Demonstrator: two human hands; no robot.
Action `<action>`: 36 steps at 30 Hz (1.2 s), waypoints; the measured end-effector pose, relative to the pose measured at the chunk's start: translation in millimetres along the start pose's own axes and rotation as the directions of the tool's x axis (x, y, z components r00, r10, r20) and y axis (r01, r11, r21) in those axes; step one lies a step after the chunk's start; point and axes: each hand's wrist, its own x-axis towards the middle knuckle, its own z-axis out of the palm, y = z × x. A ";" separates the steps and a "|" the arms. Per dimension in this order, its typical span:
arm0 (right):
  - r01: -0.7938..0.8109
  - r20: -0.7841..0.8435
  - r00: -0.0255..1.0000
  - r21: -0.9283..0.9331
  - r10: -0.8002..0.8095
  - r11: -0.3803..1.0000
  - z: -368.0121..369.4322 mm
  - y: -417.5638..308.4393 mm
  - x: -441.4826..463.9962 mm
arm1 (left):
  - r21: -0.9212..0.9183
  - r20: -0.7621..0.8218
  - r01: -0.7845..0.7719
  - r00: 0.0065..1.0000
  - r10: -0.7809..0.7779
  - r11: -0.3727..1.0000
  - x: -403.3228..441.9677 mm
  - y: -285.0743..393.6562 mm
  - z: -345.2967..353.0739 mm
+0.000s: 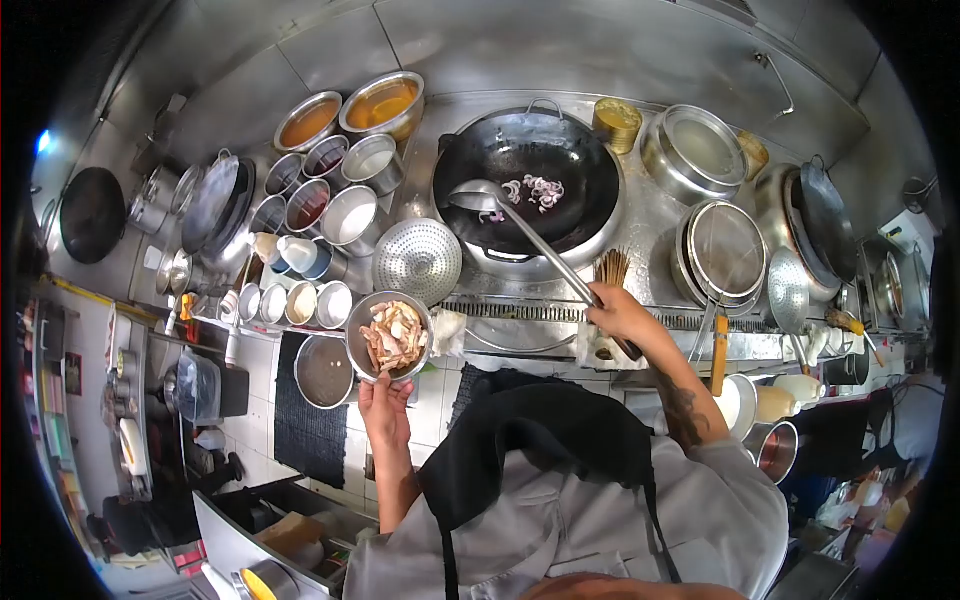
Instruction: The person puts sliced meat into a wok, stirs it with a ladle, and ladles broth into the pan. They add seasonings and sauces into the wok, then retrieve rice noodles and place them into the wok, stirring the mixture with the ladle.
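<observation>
My left hand [388,408] grips the near rim of a metal bowl [352,330], which holds pale and brownish meat pieces [396,337]. In my right hand [620,315] is the long handle of a ladle [478,196], its fingers wrapped round it. The ladle's head is over the left part of a black wok [585,215]. Sliced purple onions [545,192] lie scattered on the wok's bottom, some close to the ladle. Between the bowl and the wok sits a round perforated strainer [417,262].
Metal containers of seasonings [350,215] and two bowls of orange liquid [385,103] stand left of the wok. A bamboo brush [611,268] is near my right hand. Right of it are stacked pots with a mesh sieve [727,248] and a perforated skimmer [788,290]. A pot [324,371] sits below the bowl.
</observation>
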 end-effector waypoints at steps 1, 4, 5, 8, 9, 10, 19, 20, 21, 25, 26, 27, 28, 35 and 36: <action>-0.011 0.033 0.999 0.069 0.009 0.998 -3.4 2.5 -12.8 | 0.000 -0.010 0.010 1.000 -0.010 1.000 -4.4 -2.8 -1.7; -0.122 0.100 0.990 0.271 0.099 0.955 -18.6 16.6 -21.2 | -0.011 -0.027 0.041 0.999 -0.041 0.999 -11.5 -9.9 6.3; -0.169 0.123 0.983 0.337 0.135 0.926 -21.0 21.5 -24.0 | -0.011 -0.033 0.046 0.998 -0.047 0.999 -15.9 -12.7 6.6; 0.028 -0.173 0.984 -0.022 -0.031 0.999 -17.3 33.2 -19.7 | -0.013 0.004 0.053 0.999 -0.053 0.998 -19.0 -16.9 6.3; 0.062 -0.267 0.959 -0.141 -0.098 0.988 -12.4 41.7 -16.4 | -0.003 0.010 0.060 0.998 -0.060 0.998 -18.7 -16.5 6.2; 0.009 -0.321 0.946 -0.130 -0.051 0.991 -8.0 51.5 -12.1 | 0.005 0.020 0.066 0.998 -0.066 0.998 -16.5 -16.4 7.3; 0.097 -0.357 0.932 0.095 -0.057 0.991 45.9 58.0 -16.6 | 0.022 0.155 0.096 0.983 -0.098 0.995 32.1 -4.0 16.8; 0.221 -0.404 0.895 0.039 -0.187 0.974 61.6 74.4 -11.8 | 0.017 0.153 0.093 0.984 -0.094 0.996 35.7 -3.1 16.4; 0.341 -0.444 0.839 -0.023 -0.315 0.940 74.8 83.1 -12.8 | 0.012 0.153 0.088 0.984 -0.089 0.996 38.8 -2.1 15.0; 0.097 -0.400 0.915 0.093 -0.052 0.991 114.2 107.6 -7.5 | 0.036 0.149 0.124 0.981 -0.128 0.992 52.8 5.8 10.7; 0.126 -0.416 0.903 0.029 -0.102 0.992 117.1 117.7 -0.8 | 0.041 0.153 0.123 0.980 -0.128 0.992 54.5 8.1 9.4; 0.153 -0.428 0.891 -0.034 -0.153 0.988 117.0 117.6 5.5 | 0.046 0.156 0.121 0.980 -0.127 0.992 55.8 10.3 7.3; 0.177 -0.436 0.877 -0.098 -0.202 0.979 116.7 118.2 10.6 | 0.051 0.162 0.121 0.979 -0.127 0.991 57.7 11.8 6.0; -0.039 -0.190 0.975 0.358 0.114 0.933 75.5 17.4 -18.3 | 0.079 0.243 0.122 0.960 -0.138 0.989 80.1 11.9 2.7; -0.063 -0.139 0.982 0.408 0.131 0.911 68.2 8.2 -24.3 | 0.076 0.259 0.123 0.956 -0.139 0.989 79.7 13.3 6.2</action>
